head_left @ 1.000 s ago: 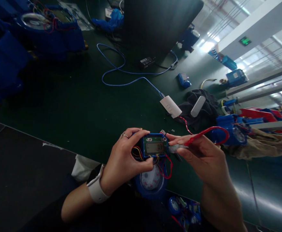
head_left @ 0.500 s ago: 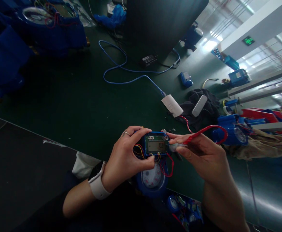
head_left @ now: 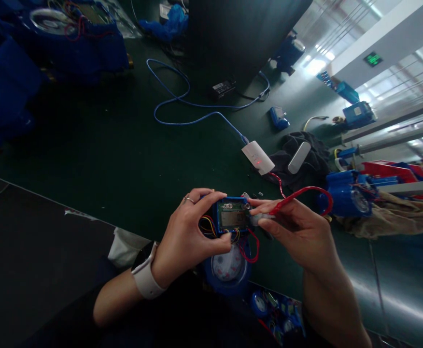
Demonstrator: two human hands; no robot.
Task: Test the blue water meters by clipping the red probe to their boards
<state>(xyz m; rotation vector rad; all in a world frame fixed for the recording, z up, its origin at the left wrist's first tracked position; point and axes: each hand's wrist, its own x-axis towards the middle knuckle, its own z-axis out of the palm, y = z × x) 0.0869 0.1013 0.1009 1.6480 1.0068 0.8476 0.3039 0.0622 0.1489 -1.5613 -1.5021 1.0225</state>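
Observation:
My left hand (head_left: 193, 222), with a ring and a white wrist band, grips a small blue-cased circuit board with a display (head_left: 233, 218) between thumb and fingers. Coloured wires come out of its lower and left sides. My right hand (head_left: 294, 227) is closed on a whitish connector (head_left: 261, 219) with a thick red cable (head_left: 302, 191), pressed at the board's right edge. Its contact end is hidden. Under the board sits a round blue meter body (head_left: 228, 266) with a pale dial. A red wire loop (head_left: 253, 249) hangs between board and meter.
A white adapter box (head_left: 258, 158) with a lit red light joins the twisted red cable to a blue cable (head_left: 186, 101). Large blue meters (head_left: 77, 48) stand at the far left. Beyond lie a dark cloth (head_left: 302, 159), a blue case (head_left: 279, 118) and a black power brick (head_left: 222, 89).
My right hand has shifted slightly left with the connector, closer against the board. A red light has come on in the white box, and the display digits look fainter.

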